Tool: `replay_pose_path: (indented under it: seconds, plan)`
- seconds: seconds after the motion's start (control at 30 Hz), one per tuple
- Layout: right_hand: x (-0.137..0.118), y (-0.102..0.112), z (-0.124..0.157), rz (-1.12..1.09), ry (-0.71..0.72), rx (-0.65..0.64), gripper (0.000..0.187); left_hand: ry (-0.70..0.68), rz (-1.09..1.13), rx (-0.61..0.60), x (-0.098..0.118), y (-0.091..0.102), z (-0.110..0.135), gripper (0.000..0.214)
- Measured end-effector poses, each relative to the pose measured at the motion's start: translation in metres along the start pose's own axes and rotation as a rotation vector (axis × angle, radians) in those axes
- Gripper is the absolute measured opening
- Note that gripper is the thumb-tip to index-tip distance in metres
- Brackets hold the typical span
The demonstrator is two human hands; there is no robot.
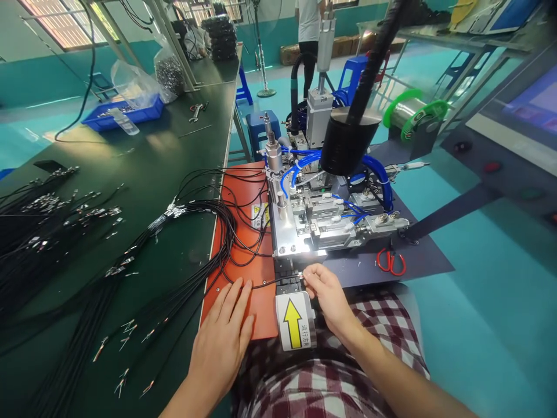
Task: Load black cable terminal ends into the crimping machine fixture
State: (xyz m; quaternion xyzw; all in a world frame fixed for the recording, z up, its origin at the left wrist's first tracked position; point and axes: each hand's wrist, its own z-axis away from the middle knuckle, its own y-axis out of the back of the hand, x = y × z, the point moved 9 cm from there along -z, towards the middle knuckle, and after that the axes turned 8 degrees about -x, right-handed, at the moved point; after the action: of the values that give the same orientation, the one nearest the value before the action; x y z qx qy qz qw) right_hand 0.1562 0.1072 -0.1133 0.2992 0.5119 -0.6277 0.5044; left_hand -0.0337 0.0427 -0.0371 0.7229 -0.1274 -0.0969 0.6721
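Observation:
My right hand [325, 293] is closed in a pinch around the metal-tipped end of a black cable [275, 281], over the small dark track [287, 286] at the machine's front. My left hand [225, 330] lies flat on the orange plate [261, 310], fingers stretched out, its fingertips beside or on the same cable. Whether they press on it I cannot tell. Just below the track sits a white cover with a yellow arrow [295, 325]. A looped bundle of black cables [224, 232] runs across the plate's left edge onto the green table.
The metal machine [331, 215] with blue air tubes stands ahead. Red-handled scissors [390, 262] lie at its right. On the green table [174, 151] are more cables [43, 226], a blue tray [126, 113] and wrenches [196, 110]. A green wire spool [413, 113] and a person [310, 29] are farther back.

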Motion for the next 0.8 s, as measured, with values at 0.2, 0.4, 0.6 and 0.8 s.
replay_pose_path:
  seconds: [0.2, 0.4, 0.6, 0.8]
  plan:
    - [0.002, 0.06, 0.022, 0.051, -0.001, 0.189, 0.045, -0.004, -0.082, 0.018, 0.006, 0.001, -0.001, 0.052]
    - [0.017, 0.108, 0.055, 0.079, -0.056, 0.275, 0.04, -0.002, -0.083, 0.0, 0.001, 0.0, 0.004, 0.052]
    - [0.012, 0.099, 0.061, 0.145, -0.03, 0.242, 0.034, 0.018, 0.033, -0.079, -0.015, 0.004, -0.041, 0.049]
    - [-0.004, 0.086, 0.068, 0.193, -0.04, 0.211, 0.034, -0.013, 0.031, -0.014, -0.029, 0.021, -0.057, 0.041]
